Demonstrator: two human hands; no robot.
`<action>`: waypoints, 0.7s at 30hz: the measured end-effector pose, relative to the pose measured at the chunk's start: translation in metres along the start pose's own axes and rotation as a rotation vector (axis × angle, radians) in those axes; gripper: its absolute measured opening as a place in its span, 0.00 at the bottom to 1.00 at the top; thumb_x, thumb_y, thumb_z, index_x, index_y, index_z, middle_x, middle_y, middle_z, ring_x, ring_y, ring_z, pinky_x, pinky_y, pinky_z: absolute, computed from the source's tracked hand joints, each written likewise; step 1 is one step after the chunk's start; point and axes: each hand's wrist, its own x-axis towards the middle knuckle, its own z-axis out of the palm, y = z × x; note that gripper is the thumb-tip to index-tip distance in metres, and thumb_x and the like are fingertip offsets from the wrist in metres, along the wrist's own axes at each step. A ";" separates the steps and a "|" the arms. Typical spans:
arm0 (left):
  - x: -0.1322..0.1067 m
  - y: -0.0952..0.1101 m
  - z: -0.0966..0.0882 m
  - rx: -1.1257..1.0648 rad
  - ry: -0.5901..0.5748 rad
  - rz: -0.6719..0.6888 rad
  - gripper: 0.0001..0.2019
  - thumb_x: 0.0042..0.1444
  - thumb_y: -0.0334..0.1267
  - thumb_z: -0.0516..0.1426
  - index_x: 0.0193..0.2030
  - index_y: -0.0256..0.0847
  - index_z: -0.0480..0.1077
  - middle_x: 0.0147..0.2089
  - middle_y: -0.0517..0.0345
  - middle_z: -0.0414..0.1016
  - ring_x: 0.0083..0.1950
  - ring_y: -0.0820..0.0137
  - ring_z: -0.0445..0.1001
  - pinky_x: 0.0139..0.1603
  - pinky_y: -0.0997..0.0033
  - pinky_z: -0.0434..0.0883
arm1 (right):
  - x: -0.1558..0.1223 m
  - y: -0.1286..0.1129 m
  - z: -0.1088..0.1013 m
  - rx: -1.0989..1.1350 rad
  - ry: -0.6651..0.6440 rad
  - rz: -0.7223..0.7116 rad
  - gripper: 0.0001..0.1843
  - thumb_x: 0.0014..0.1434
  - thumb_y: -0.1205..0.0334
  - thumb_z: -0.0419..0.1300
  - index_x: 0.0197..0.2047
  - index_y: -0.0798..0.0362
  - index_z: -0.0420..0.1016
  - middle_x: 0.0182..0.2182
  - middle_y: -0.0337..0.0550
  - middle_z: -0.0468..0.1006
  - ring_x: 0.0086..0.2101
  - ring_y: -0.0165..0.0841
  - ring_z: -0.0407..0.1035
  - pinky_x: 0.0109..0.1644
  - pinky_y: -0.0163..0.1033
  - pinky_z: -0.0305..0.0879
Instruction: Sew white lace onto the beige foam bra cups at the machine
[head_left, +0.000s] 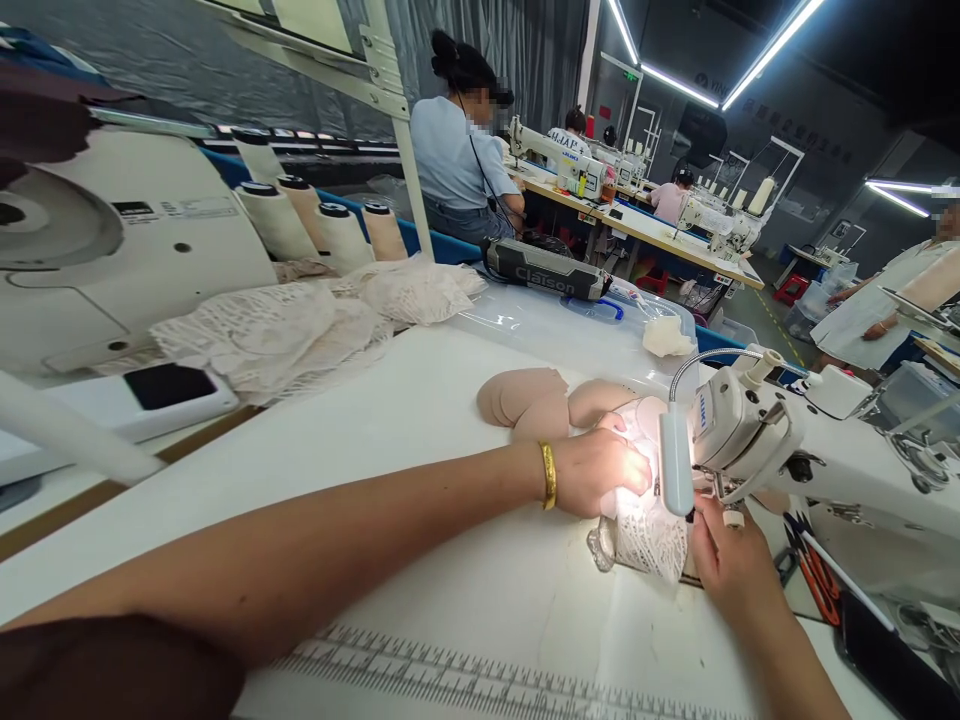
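Under the bright lamp point(676, 470) of a white sewing machine point(750, 425) lies a pale lace garment piece point(651, 540). My left hand point(606, 465), below a gold bangle point(549, 476), has its fingers curled down on the cloth, left of the needle area. At the lace's right edge, by the presser foot, my right hand point(731, 550) has its fingers closed; the lamp and machine head partly hide the fingertips. Beige molded cups point(521, 398) lie on the table just beyond my left hand. The needle itself is hidden.
Orange-handled scissors point(817, 580) and a black phone point(896, 655) lie at the right. A ruler scale point(450, 675) runs along the front. White lace point(292, 325) and thread cones point(274, 220) are at the left. A seated co-worker point(457, 150) is beyond.
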 end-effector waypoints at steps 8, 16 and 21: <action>-0.002 -0.004 0.007 -0.094 -0.025 0.089 0.15 0.39 0.24 0.58 0.34 0.45 0.74 0.38 0.59 0.80 0.40 0.62 0.74 0.54 0.50 0.56 | 0.000 0.002 0.000 0.070 0.035 0.025 0.14 0.71 0.67 0.50 0.54 0.52 0.73 0.41 0.49 0.82 0.43 0.44 0.76 0.47 0.50 0.75; -0.002 -0.002 0.008 -0.101 -0.045 0.036 0.15 0.36 0.22 0.58 0.32 0.42 0.73 0.41 0.58 0.81 0.44 0.61 0.75 0.55 0.51 0.57 | -0.007 0.009 0.001 0.090 0.129 0.028 0.12 0.72 0.61 0.51 0.51 0.51 0.75 0.38 0.51 0.82 0.39 0.44 0.77 0.40 0.47 0.76; -0.003 -0.004 0.011 -0.101 -0.022 0.057 0.16 0.35 0.23 0.57 0.32 0.42 0.73 0.42 0.59 0.82 0.41 0.64 0.75 0.53 0.55 0.59 | -0.010 0.007 0.002 0.117 0.033 0.107 0.14 0.72 0.60 0.51 0.48 0.52 0.76 0.34 0.50 0.82 0.36 0.42 0.78 0.39 0.44 0.75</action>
